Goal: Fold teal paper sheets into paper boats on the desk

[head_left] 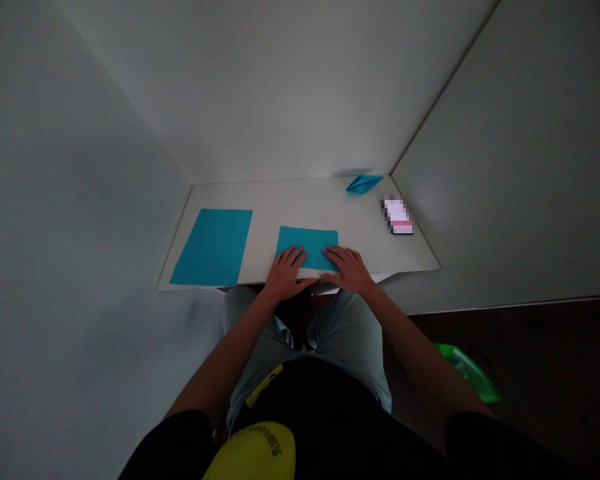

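Observation:
A smaller rectangle of blue paper [314, 241], seemingly folded, lies flat near the front edge of the white table. My left hand [284, 272] rests on its left part, fingers stretched out and the thumb pointing inward at the table edge. On its right part lies my right hand [351, 268], also flat with the fingers spread. Both hands hold nothing. Left of them a larger blue sheet [213, 247] lies flat. A folded blue paper shape [364, 184] with pointed ends sits at the back right.
A phone [399, 217] with a lit, blurred screen lies at the right end of the white table [265, 200]. Walls enclose the table at the back, left and right. On the dark floor at the lower right is a bright green object [470, 375], partly hidden by my arm.

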`<action>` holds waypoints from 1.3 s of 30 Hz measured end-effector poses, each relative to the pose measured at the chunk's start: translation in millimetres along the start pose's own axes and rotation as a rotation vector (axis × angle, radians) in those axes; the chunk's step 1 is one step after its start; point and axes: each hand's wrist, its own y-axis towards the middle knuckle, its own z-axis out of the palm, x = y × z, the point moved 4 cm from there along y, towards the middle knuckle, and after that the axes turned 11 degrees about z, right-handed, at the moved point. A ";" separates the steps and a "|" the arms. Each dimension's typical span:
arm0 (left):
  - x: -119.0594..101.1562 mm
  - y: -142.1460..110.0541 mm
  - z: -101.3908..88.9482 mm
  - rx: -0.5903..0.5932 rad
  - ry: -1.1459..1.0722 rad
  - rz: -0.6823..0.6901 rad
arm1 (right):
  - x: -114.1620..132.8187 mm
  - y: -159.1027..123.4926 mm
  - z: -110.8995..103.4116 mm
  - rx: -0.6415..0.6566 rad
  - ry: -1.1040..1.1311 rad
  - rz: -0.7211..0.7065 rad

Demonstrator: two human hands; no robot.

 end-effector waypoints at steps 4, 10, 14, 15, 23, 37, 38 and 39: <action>-0.2 -13.1 -5.7 0.009 -0.040 0.033 | -3.7 -20.6 -2.0 0.055 0.016 -0.075; 3.9 -16.5 -7.2 0.018 -0.056 0.042 | -2.5 -22.2 1.5 0.052 0.081 -0.007; 4.7 -16.6 -6.9 0.011 -0.039 0.042 | 9.2 -0.4 -0.7 -0.035 0.092 0.135; 4.2 -16.6 -7.1 0.009 -0.035 0.038 | 12.9 4.5 -1.3 -0.067 0.098 0.166; -1.3 -19.1 -5.2 0.043 -0.012 -0.001 | 34.7 8.1 12.7 -0.146 0.062 0.150; 21.9 -13.8 -37.1 -0.317 -0.005 -0.339 | 34.4 -5.0 14.5 -0.117 0.037 0.151; 18.7 -8.7 -34.2 -0.312 -0.011 -0.353 | 36.0 -5.0 14.4 -0.115 0.023 0.164; 14.0 -3.4 -29.7 -0.280 -0.024 -0.341 | 37.7 -5.4 14.4 -0.109 0.007 0.178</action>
